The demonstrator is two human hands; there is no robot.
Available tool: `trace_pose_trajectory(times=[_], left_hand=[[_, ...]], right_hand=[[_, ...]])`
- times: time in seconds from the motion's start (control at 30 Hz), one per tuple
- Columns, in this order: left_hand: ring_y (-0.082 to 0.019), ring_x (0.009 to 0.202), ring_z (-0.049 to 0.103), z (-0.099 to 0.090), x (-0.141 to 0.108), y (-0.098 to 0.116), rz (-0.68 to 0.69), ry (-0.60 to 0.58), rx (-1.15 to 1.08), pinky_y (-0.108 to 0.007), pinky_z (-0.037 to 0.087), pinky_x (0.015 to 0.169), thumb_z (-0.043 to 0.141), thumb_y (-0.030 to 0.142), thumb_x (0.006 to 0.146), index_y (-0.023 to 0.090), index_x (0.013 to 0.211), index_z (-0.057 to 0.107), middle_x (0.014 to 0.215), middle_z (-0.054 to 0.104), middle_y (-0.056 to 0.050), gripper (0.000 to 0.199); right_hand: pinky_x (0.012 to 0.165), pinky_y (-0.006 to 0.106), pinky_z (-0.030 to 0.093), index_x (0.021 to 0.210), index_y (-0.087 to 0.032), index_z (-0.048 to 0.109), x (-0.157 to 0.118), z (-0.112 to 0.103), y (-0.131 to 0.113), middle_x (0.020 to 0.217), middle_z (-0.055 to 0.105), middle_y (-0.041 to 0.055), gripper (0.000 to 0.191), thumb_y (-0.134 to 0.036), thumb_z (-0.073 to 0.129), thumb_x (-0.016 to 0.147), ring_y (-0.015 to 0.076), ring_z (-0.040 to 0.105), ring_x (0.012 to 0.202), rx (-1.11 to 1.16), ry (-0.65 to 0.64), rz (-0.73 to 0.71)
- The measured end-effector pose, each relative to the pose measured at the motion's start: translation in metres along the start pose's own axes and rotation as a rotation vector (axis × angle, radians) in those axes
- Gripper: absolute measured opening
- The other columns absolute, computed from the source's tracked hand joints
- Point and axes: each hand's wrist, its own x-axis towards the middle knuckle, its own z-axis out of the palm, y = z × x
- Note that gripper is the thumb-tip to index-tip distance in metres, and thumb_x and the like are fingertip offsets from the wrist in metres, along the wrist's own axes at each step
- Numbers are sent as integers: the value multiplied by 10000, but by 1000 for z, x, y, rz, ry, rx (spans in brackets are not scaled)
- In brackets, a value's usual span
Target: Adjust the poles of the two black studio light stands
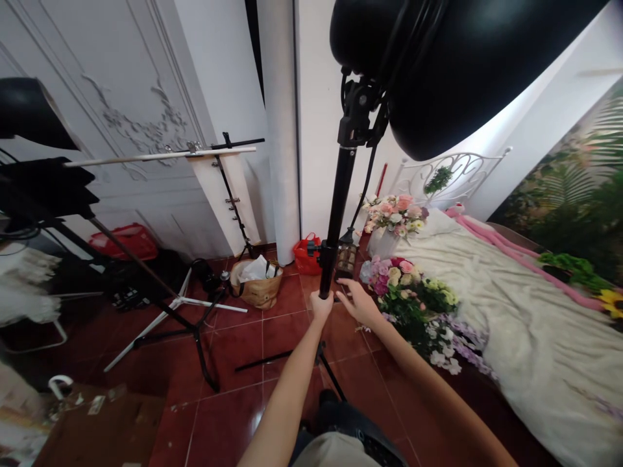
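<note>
A black light stand (341,194) rises in front of me, with a large black studio lamp head (452,71) on top that runs past the upper edge. My left hand (322,306) is wrapped round its pole, below a clamp knob (314,249). Just right of the pole, my right hand (359,303) has its fingers stretched out and apart, with nothing held. Beyond those fingertips is a dark-topped, brownish cylinder (346,261); whether they touch it I cannot tell. A black cord (366,188) runs down from the lamp towards it. The stand's legs (333,376) spread near my feet.
Bunches of flowers (403,285) and a bed with cream cloth (525,311) are at right. Leftward stand another black light stand (180,318), a straw bag (260,292) and white stand legs (170,311). A red bag (305,256) sits by the wall; cardboard (107,421) lies lower left.
</note>
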Motion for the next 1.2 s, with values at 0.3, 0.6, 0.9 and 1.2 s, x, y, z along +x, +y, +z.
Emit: trace_pose_trajectory(times=[0.3, 0.6, 0.9, 1.2], left_hand=[[-111, 452, 483, 2, 0, -1, -2, 29, 63, -193, 322, 435, 581, 354, 631, 122, 474, 552, 456, 506, -22, 282], [-123, 468, 515, 1, -1, 4, -41, 14, 13, -192, 349, 444, 606, 319, 608, 113, 516, 590, 467, 546, -33, 226], [-131, 488, 523, 1, -2, 2, -41, 7, -25, -198, 365, 450, 612, 324, 600, 123, 492, 569, 476, 543, -37, 232], [-114, 458, 493, 0, -4, 3, -30, 11, 13, -192, 346, 440, 602, 329, 609, 123, 485, 567, 453, 515, -23, 242]], right_hand=[[1067, 478, 261, 1348, -208, 297, -87, 68, 35, 1441, 259, 86, 461, -278, 318, 893, 216, 210, 1330, -158, -82, -65], [1088, 493, 171, 1337, -160, 280, -55, 83, 45, 1415, 303, 126, 476, -334, 313, 896, 209, 163, 1343, -128, -19, -33], [843, 359, 459, 1128, -152, 380, -23, 93, 68, 1075, 580, 142, 339, -376, 259, 905, 188, 588, 980, 212, 100, 224], [653, 283, 444, 1032, -177, 457, 5, 95, 67, 796, 643, 75, 367, -438, 237, 900, 205, 636, 715, 118, 187, 434]])
